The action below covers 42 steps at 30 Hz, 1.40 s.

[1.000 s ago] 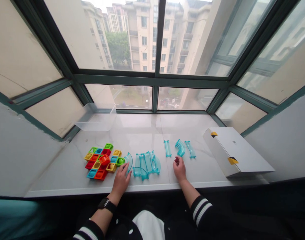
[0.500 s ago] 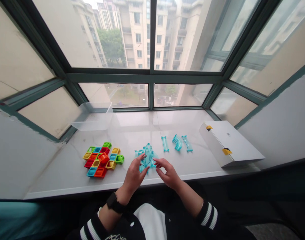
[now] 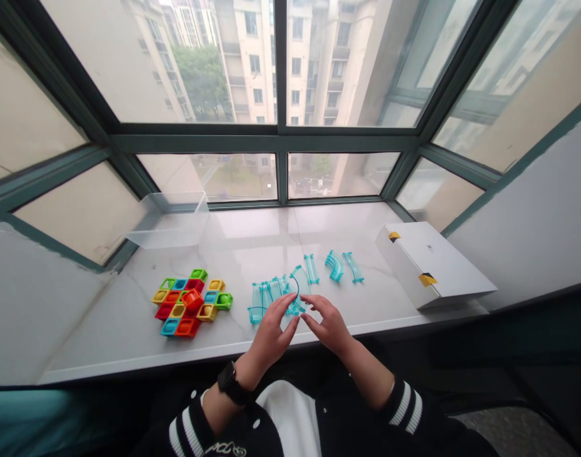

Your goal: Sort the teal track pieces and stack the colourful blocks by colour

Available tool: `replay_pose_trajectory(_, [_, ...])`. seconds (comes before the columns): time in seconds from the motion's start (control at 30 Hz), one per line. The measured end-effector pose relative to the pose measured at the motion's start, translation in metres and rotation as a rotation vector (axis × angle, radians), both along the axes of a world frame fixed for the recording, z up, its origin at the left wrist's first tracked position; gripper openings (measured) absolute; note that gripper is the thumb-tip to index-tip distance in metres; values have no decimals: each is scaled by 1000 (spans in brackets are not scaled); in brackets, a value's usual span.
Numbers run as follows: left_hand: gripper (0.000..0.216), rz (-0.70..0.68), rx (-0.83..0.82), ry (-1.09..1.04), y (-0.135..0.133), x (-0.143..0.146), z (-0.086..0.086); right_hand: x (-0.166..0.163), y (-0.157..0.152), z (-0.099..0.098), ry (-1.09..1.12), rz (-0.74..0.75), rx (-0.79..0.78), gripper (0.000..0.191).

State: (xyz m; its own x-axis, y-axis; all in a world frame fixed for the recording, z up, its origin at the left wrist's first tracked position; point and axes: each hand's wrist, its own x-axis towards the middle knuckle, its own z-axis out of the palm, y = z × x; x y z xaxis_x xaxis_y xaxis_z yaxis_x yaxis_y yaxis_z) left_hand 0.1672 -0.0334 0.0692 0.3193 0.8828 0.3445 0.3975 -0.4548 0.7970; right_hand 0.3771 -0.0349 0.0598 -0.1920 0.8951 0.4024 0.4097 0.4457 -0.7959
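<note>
A heap of clear blue curved track pieces [image 3: 271, 295] lies on the white sill near its front edge. My left hand [image 3: 271, 333] and my right hand [image 3: 329, 325] meet just in front of the heap, fingertips pinched on one curved blue track piece [image 3: 296, 293] lifted at the heap's right end. Three more blue track pieces [image 3: 333, 266] lie in a row behind and to the right. A flat cluster of coloured square blocks [image 3: 188, 303] sits to the left of my left hand.
A clear plastic bin [image 3: 169, 222] stands at the back left by the window. A white flat box [image 3: 430, 270] with yellow tabs lies at the right end of the sill [image 3: 252, 238]. Window frames close off the back.
My hands came together from either side of the heap and took hold of a curved blue piece; the heap has been pushed closer together. The view shifted slightly left and down.
</note>
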Motion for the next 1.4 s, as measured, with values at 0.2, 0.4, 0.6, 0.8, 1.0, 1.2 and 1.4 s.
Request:
replay_pose_trajectory(0.2, [56,10,-71,38,2,5,-1,0,2,-10,-19,-47,-32,39])
replay_pose_trajectory(0.4, [58,-63,-169,50,14,12,-14,6,2,-21,-28,-115,-78,36])
replay_pose_trajectory(0.6, [61,-158,-251,49,44,44,-21,37,18,-23,-204,-216,-44,41])
replay_pose_trajectory(0.8, [64,-224,-319,14,79,103,-17,86,41,-14,-319,-342,24,37])
replay_pose_trajectory(1.0, [68,-260,-266,20,99,148,-15,121,54,-5,-334,-447,31,35])
replay_pose_trajectory(1.2, [69,-253,-249,0,111,166,-23,131,69,-12,-311,-485,29,34])
replay_pose_trajectory(1.4, [68,-184,-295,6,127,169,-37,130,92,-25,-358,-453,30,35])
